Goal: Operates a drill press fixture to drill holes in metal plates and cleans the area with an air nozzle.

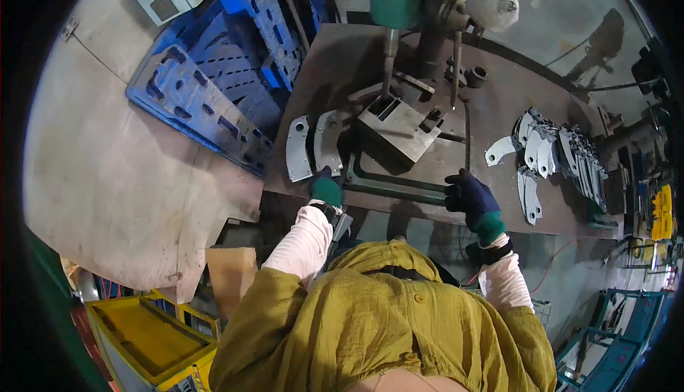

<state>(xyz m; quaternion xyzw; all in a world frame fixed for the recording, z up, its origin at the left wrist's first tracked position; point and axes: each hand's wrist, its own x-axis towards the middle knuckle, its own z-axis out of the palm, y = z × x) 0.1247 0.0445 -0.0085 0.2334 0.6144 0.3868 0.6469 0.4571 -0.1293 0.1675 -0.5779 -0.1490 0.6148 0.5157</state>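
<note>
My left hand [327, 188], in a dark glove with a green cuff, is closed at the near end of a grey curved metal plate [328, 139]. Another curved plate [298, 151] lies just left of it. My right hand [470, 194], gloved alike, has its fingers curled round the near end of a thin dark rod [467, 135], beside the right end of a green metal frame [399, 187]. Between the hands and a little farther off sits a steel block fixture [400, 132], under the spindle [390, 60] of a green drill press [394, 7].
A pile of curved metal plates [545, 150] lies on the right of the brown metal table [502, 93]. Blue plastic pallets [206, 100] lean at the left. A yellow frame [153, 335] stands lower left, a teal rack [613, 335] lower right. A lever [456, 71] hangs from the press.
</note>
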